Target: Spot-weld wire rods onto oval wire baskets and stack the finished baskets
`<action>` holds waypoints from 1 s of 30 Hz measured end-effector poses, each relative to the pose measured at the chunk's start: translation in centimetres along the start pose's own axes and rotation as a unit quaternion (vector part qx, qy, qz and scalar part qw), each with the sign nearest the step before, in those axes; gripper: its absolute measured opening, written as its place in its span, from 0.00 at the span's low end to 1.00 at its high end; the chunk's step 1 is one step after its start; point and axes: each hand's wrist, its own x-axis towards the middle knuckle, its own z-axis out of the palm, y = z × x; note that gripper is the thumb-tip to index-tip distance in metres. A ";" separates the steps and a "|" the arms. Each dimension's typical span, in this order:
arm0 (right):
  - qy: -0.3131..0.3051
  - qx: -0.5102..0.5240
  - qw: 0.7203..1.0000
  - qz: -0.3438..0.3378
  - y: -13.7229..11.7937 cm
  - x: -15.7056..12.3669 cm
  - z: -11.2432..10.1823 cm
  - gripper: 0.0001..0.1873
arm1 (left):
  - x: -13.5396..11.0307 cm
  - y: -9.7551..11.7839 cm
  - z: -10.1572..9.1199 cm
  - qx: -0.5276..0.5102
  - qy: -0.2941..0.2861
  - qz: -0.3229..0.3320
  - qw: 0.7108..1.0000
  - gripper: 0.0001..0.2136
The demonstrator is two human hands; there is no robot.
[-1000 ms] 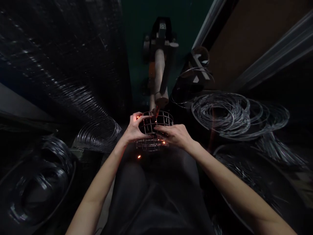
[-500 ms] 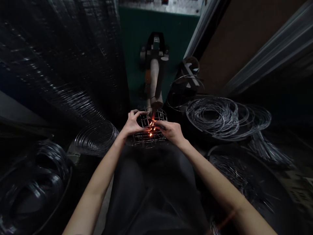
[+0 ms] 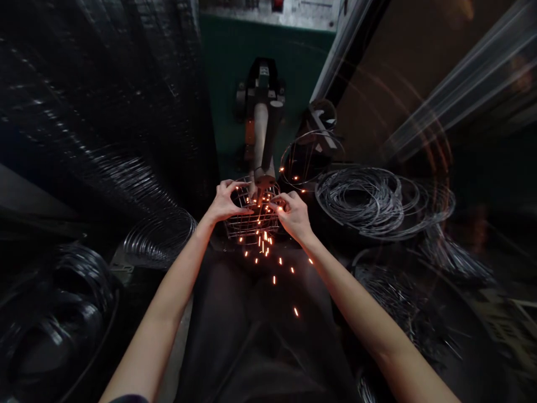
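A round wire basket (image 3: 245, 228) sits under the electrode arm of a green spot welder (image 3: 260, 134). My left hand (image 3: 226, 201) grips its left side, thumb and fingers apart around the wires. On the right side, my right hand (image 3: 293, 212) is closed in a pinch at the basket's wires, near the electrode tip (image 3: 260, 196). Whether a separate small wire lies in that pinch is too small to tell. Orange sparks (image 3: 264, 243) spray from the contact point, down over the basket and toward my dark-clothed lap.
Wire rings lie in a coiled heap (image 3: 361, 198) at the right, above a dark tub (image 3: 453, 313) of loose wire pieces. More rings (image 3: 159, 238) stand at the left, with a bin of wire coils (image 3: 62, 313) below. Stacked wire mesh (image 3: 104, 101) rises at far left.
Sparks have grown from a few at the tip to a wide spray. My right hand's fingers have lifted and curled more. The view has shifted slightly.
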 end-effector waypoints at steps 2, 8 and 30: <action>-0.003 0.015 1.000 0.019 0.1 -1.9 -2.1 0.16 | -1.2 -1.0 -0.2 -0.024 0.001 0.014 1.000 0.51; -0.134 -0.001 0.979 0.155 3.5 -10.5 -7.5 0.24 | -5.8 -5.3 0.5 -0.091 -0.037 -0.024 0.995 0.64; -0.375 0.149 0.898 0.174 -4.0 -6.3 -4.2 0.17 | -10.1 3.7 -0.9 0.126 -0.077 0.125 0.981 0.36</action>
